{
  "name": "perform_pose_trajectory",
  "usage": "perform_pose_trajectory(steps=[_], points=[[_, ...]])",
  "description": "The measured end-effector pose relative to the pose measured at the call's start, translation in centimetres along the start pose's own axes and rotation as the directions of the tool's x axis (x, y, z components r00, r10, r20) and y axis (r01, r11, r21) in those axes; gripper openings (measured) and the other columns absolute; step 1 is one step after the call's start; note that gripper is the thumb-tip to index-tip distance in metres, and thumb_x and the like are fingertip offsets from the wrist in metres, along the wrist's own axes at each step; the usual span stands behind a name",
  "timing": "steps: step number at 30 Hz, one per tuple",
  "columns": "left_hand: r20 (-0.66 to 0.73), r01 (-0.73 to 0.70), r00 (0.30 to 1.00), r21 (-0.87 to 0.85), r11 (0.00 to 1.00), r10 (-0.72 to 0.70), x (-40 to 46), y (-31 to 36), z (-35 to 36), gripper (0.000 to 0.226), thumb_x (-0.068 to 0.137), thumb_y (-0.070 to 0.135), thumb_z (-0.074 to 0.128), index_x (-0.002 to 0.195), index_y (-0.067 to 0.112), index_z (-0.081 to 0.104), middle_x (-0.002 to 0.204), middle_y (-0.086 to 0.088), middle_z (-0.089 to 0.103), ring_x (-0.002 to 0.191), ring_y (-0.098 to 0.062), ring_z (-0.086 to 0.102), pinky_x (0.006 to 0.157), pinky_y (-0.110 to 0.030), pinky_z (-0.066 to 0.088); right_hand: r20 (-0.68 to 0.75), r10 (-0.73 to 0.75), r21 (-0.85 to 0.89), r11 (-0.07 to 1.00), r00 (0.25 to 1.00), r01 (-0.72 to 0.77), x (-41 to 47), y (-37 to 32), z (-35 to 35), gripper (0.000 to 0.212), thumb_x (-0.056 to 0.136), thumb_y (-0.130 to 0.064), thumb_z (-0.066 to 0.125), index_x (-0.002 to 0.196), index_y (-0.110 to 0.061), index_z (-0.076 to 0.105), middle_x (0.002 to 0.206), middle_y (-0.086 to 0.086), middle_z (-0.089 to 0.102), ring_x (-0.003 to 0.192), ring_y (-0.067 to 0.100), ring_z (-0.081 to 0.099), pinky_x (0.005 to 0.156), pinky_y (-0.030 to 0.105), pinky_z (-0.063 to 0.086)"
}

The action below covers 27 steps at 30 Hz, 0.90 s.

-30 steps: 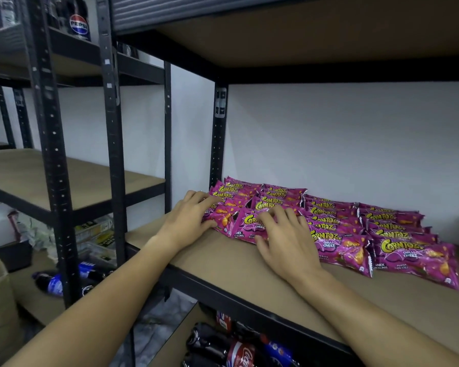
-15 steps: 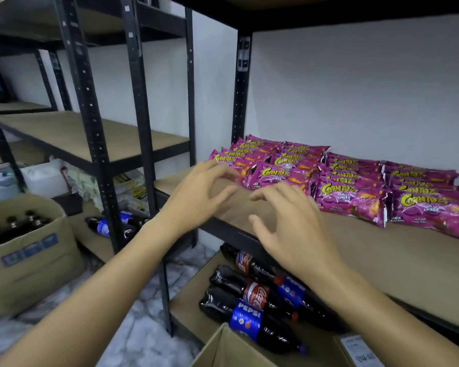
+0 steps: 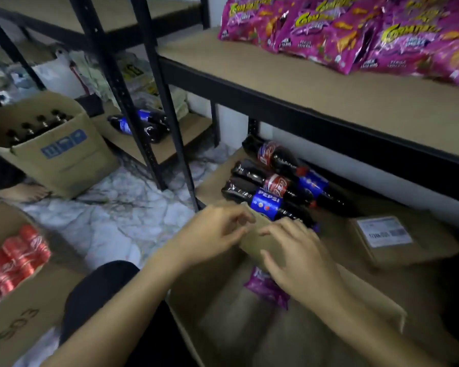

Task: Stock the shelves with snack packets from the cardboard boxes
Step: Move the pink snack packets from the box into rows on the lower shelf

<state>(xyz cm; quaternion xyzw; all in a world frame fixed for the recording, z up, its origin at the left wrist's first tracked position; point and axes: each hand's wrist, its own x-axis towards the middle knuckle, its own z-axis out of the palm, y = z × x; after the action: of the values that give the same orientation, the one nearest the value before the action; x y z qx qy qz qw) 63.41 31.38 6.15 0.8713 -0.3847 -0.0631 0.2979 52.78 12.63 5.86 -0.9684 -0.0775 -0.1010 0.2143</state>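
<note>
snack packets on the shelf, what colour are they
The snack packets are bright pink-purple with yellow-green lettering and orange snack images, seen in the head view.

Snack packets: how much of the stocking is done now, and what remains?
Done: a row of purple snack packets already lies on the shelf. In hand: both the left hand and right hand are at a flap of the open cardboard box, holding nothing clearly. Left: at least one purple packet shows inside; how many more is hidden.
</note>
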Motion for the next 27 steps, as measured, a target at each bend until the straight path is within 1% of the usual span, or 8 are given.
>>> perform_pose_trajectory(steps=[2,6,9,13,18,23,25,27], points=[[0.154,0.072,0.985,0.032,0.997,-0.076,-0.2,-1.1,3.4,0.020,0.090,0.035,0.057,0.106,0.027,0.066,0.099,0.009,0.070,0.094,-0.011,0.063,0.085,-0.033,0.050,0.146,0.130,-0.025,0.991,0.981,-0.128,-1.8,1.7,2.6,0.028,0.085,-0.036,0.059,0.112,-0.032,0.060,0.108,-0.010,0.058,0.107,0.019,0.057,0.088,0.038,0.046],[0.397,0.116,0.902,0.160,0.980,-0.172,0.6,-2.5,9.0,0.019,0.092,0.029,0.060,0.108,0.021,0.066,0.106,0.001,0.069,0.097,-0.018,0.062,0.079,-0.032,0.048,0.409,0.335,-0.210,0.940,0.849,-0.270,-4.8,4.1,6.3,0.034,0.090,-0.042,0.055,0.122,-0.030,0.056,0.122,-0.006,0.059,0.119,0.020,0.054,0.095,0.035,0.043],[0.513,0.090,0.835,0.230,0.969,-0.200,1.0,-3.7,12.8,0.019,0.093,0.028,0.060,0.107,0.017,0.065,0.108,-0.005,0.067,0.098,-0.025,0.063,0.076,-0.032,0.046,0.531,0.414,-0.260,0.910,0.740,-0.323,-6.3,5.2,8.3,0.037,0.091,-0.042,0.057,0.126,-0.027,0.055,0.128,0.000,0.061,0.122,0.024,0.056,0.097,0.034,0.044],[0.666,-0.002,0.712,0.318,0.948,-0.222,1.4,-4.8,17.5,0.034,0.094,0.029,0.060,0.124,0.012,0.058,0.130,-0.013,0.058,0.118,-0.030,0.056,0.089,-0.035,0.044,0.635,0.455,-0.280,0.889,0.624,-0.363,-7.7,6.4,10.7,0.036,0.095,-0.037,0.057,0.126,-0.019,0.055,0.130,0.007,0.062,0.120,0.029,0.059,0.096,0.039,0.050],[0.702,-0.099,0.657,0.442,0.891,-0.275,1.1,-7.6,23.2,0.061,0.093,0.028,0.062,0.148,0.018,0.036,0.150,-0.011,0.041,0.131,-0.030,0.047,0.101,-0.039,0.043,0.730,0.473,-0.303,0.871,0.493,-0.387,-8.6,7.5,12.6,0.043,0.097,-0.034,0.058,0.135,-0.015,0.055,0.136,0.009,0.058,0.124,0.028,0.056,0.100,0.036,0.045],[0.682,-0.172,0.673,0.521,0.836,-0.287,1.2,-9.4,27.3,0.085,0.091,0.032,0.067,0.156,0.017,0.015,0.162,-0.011,0.015,0.147,-0.032,0.021,0.112,-0.044,0.031,0.783,0.469,-0.296,0.858,0.408,-0.419,-9.0,8.4,12.9,0.045,0.098,-0.034,0.056,0.139,-0.016,0.054,0.139,0.007,0.057,0.125,0.027,0.055,0.098,0.035,0.044],[0.661,-0.152,0.692,0.526,0.837,-0.290,1.4,-9.7,28.1,0.093,0.089,0.032,0.069,0.157,0.015,0.008,0.163,-0.012,0.010,0.149,-0.033,0.014,0.115,-0.045,0.027,0.801,0.469,-0.294,0.849,0.372,-0.438,-9.2,8.7,13.0,0.046,0.098,-0.034,0.057,0.141,-0.017,0.052,0.138,0.008,0.057,0.121,0.027,0.057,0.094,0.037,0.047],[0.635,-0.158,0.722,0.538,0.828,-0.275,1.4,-9.9,28.7,0.091,0.090,0.028,0.067,0.157,0.014,0.007,0.163,-0.013,0.011,0.149,-0.034,0.015,0.114,-0.046,0.029,0.810,0.465,-0.291,0.847,0.356,-0.444,-9.3,9.0,13.1,0.049,0.097,-0.035,0.058,0.142,-0.018,0.050,0.139,0.009,0.055,0.121,0.027,0.056,0.091,0.036,0.047]])
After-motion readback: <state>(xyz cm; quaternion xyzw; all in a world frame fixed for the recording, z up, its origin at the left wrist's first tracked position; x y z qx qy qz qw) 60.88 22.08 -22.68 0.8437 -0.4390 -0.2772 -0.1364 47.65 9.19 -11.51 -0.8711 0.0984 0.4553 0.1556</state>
